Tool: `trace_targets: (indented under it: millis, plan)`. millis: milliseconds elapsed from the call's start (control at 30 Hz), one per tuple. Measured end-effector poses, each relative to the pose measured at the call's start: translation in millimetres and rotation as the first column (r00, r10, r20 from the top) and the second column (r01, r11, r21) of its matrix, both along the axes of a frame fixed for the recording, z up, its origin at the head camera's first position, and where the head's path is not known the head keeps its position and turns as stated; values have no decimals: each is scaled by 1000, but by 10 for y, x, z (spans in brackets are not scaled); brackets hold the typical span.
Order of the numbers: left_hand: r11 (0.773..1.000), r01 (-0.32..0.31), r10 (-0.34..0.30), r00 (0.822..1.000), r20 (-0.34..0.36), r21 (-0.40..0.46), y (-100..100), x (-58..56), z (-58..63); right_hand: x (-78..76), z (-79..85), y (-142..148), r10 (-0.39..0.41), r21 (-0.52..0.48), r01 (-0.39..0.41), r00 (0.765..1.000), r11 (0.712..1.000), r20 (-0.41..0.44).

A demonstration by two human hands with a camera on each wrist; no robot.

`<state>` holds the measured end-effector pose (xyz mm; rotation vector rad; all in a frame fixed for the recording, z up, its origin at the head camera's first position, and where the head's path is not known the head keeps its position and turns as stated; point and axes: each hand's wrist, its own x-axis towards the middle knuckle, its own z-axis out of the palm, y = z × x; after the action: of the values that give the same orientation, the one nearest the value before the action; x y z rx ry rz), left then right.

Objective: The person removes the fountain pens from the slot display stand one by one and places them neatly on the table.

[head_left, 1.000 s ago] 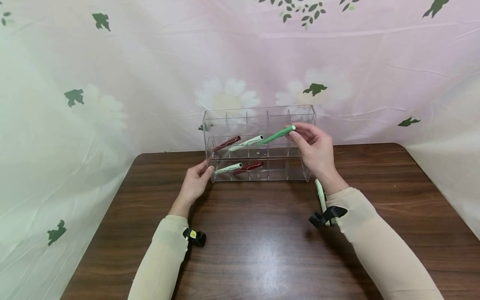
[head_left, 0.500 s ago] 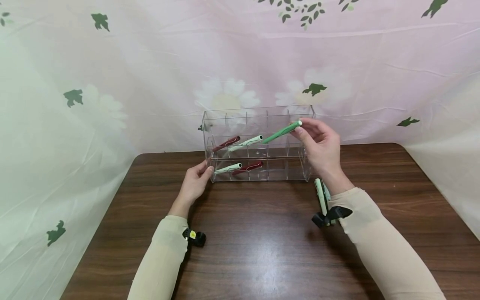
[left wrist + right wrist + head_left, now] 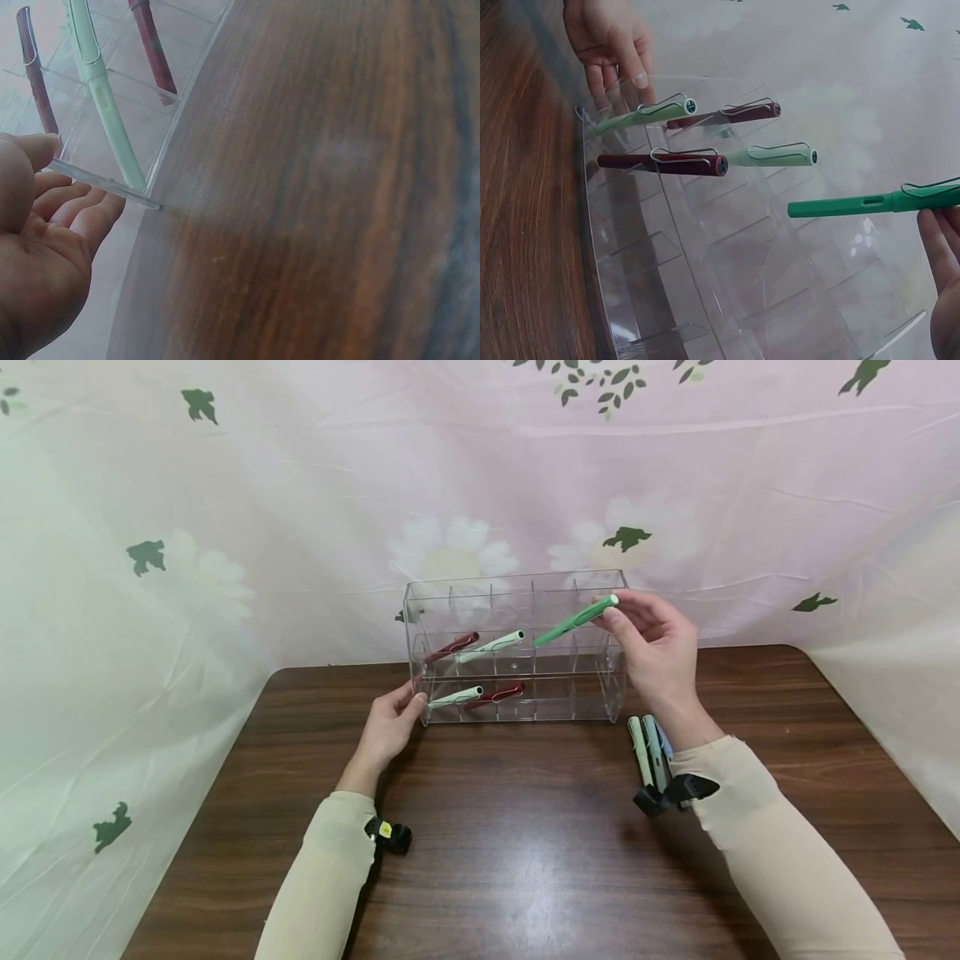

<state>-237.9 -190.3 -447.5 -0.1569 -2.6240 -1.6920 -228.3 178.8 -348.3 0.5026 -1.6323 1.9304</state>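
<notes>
A clear acrylic pen organizer with two tiers of compartments stands at the table's back. My left hand grips its left side panel between thumb and fingers. My right hand pinches a green pen near its capped end, in front of the upper tier. In the right wrist view the pen's free end hangs apart from the dividers. The upper tier holds a dark red pen and a pale green pen. Below them lie another pale green pen and another dark red pen.
Beside my right wrist, several pens lie on the brown wooden table: a pale green pen, a grey-green pen and a light blue one partly hidden by the sleeve. A patterned cloth hangs right behind the organizer.
My right hand has moved right and slightly up with the green pen, away from the pale green pen in the upper tier. More of the table pens shows. My left hand stays put.
</notes>
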Motion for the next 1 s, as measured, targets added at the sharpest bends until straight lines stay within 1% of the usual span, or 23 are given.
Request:
trace_targets:
  millis: [167,367,667,1000]
  plan:
    - [1000,1,-1,1000,-2,-1,-5,-6,-10,27,26,14,3,-7,-3,1000,1000,-11]
    - [1000,-2,2,1000,-1,0,-11,-8,-11,67,72,31,27,-25,-28,999,999,-21]
    - [1000,-3,3,1000,0,-8,-10,-9,-19,130,81,99,-16,-10,16,1000,1000,-5]
    - [1000,-3,3,1000,-6,-10,-17,-17,-26,174,62,207,-3,10,3,999,1000,-32]
